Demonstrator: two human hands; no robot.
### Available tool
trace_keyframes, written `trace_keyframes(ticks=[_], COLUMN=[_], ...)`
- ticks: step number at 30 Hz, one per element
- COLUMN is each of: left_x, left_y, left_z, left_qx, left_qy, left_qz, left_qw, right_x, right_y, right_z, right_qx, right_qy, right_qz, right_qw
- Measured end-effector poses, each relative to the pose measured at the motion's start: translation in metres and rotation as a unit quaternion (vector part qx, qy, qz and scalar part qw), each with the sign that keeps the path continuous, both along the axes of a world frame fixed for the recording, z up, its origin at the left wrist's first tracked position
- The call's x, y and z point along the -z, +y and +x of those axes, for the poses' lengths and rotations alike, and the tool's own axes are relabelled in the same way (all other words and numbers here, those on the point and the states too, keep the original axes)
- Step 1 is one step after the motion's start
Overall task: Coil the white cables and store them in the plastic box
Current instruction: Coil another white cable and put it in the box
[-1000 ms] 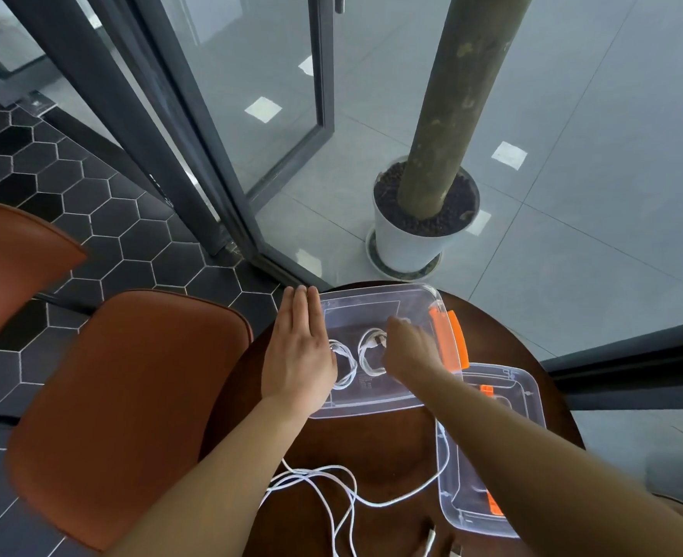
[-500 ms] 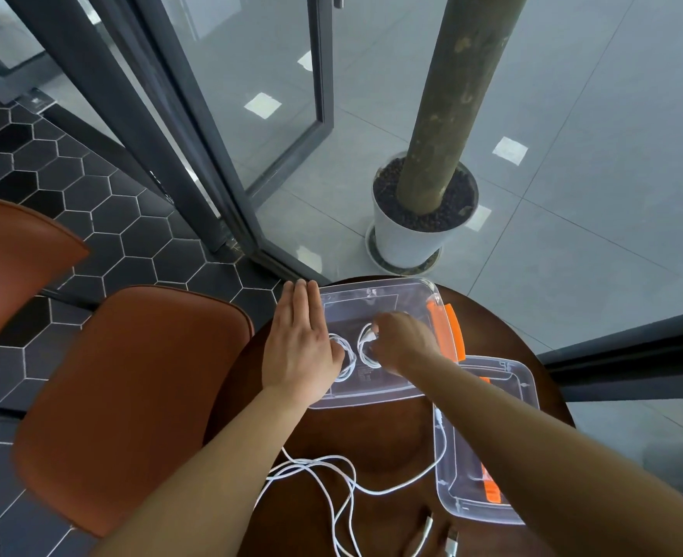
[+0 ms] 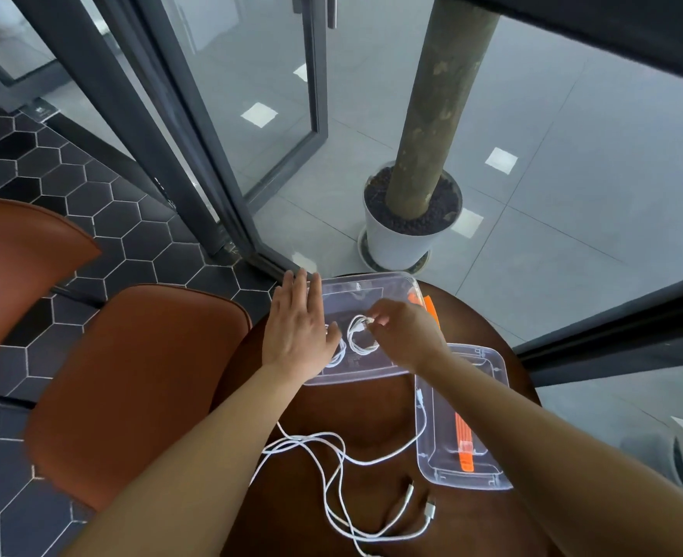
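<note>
While left hand (image 3: 297, 335) rests flat, fingers straight and together, on clear rectangular plastic box (image 3: 368, 276), right hand (image 3: 408, 335) pinches coiled white cable (image 3: 351, 335) inside.

The plastic box (image 3: 368, 291) and its lid (image 3: 492, 482) are formed of clear, glossy plastic, with clips (image 3: 464, 440) of opaque orange plastic. The white cables (image 3: 291, 441) are sheathed smoothly. The surface (image 3: 372, 408) is finished as dark polished wood. The chair (image 3: 143, 379) is covered in smooth, leather-like brown material.

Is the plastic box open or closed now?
Open. The plastic box has no lid on; the right hand reaches inside it and pinches a coiled cable. The clear lid lies beside it.
</note>
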State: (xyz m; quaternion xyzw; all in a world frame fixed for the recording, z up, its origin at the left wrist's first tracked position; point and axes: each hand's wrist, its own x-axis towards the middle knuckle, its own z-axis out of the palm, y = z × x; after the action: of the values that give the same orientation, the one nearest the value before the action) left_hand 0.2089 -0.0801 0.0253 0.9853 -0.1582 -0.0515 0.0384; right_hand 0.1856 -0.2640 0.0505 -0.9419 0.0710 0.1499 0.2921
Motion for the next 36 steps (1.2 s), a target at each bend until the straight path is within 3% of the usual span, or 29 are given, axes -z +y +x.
trace_keyframes(ticks=[9, 13, 21, 29, 33, 36], left_x=[-0.031, -0.018, 0.035, 0.065, 0.069, 0.069], left_y=[0.014, 0.035, 0.054, 0.057, 0.056, 0.06], left_z=[-0.092, -0.139, -0.184, -0.193, -0.193, -0.192], left_qx=[-0.013, -0.014, -0.039, -0.077, -0.075, -0.067], left_qy=[-0.033, -0.026, 0.132, 0.262, 0.271, 0.268], left_qz=[-0.099, -0.093, 0.02, 0.048, 0.023, 0.013], left_qw=[0.994, 0.995, 0.99, 0.961, 0.959, 0.961], right_x=[-0.045, -0.027, 0.048, 0.082, 0.081, 0.073], right_y=[0.0, 0.005, 0.043, 0.082, 0.085, 0.083], right_z=[-0.078, -0.119, -0.17, -0.171, -0.166, -0.164], right_qx=[0.044, 0.055, 0.03, 0.047, 0.038, 0.057], right_qy=[-0.102, -0.013, 0.216, 0.268, 0.272, 0.28], right_qz=[0.095, 0.098, 0.026, -0.012, -0.027, 0.019], right_qw=[0.989, 0.994, 0.975, 0.962, 0.961, 0.958])
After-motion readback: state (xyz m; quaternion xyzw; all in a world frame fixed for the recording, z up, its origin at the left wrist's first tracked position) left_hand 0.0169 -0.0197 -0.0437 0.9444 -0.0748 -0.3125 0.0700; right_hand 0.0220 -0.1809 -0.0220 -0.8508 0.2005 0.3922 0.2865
